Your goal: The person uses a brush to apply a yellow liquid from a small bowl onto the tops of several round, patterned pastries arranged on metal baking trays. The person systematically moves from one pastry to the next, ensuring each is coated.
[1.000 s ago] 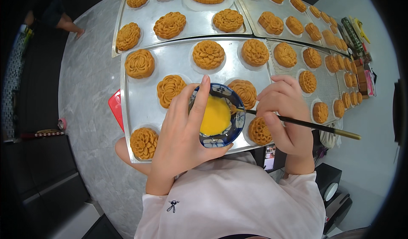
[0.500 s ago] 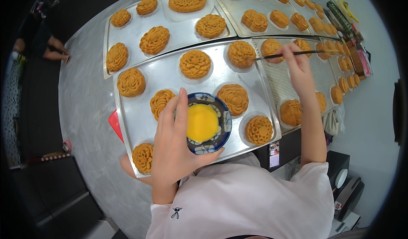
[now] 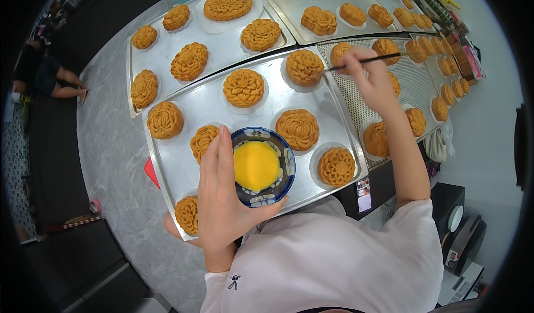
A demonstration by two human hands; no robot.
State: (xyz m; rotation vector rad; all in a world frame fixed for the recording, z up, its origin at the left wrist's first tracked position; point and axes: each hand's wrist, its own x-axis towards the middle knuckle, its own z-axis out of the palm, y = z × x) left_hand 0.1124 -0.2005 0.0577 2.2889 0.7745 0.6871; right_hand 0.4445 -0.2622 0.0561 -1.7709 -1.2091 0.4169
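Bowl [image 3: 260, 167], blue-patterned, filled with yellow egg wash, cupped in left hand [image 3: 225, 202] above near metal tray [image 3: 186, 171]. Right hand [image 3: 371, 79] pinches thin brush [image 3: 361, 62], tip at moulded mooncake [image 3: 304, 67]. Near tray carries eight golden mooncakes; red flat object [image 3: 151, 172] shows under its left edge.

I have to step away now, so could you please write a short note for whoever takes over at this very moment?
Left hand holds the blue-patterned bowl of yellow egg wash above the near metal tray.
Right hand holds a thin brush, its tip at the mooncake on that tray's far right corner.
Done: which mooncakes are already glazed cannot be told by sight.
Left: probably the other cakes on this tray, then the perforated tray to the right and the far trays.
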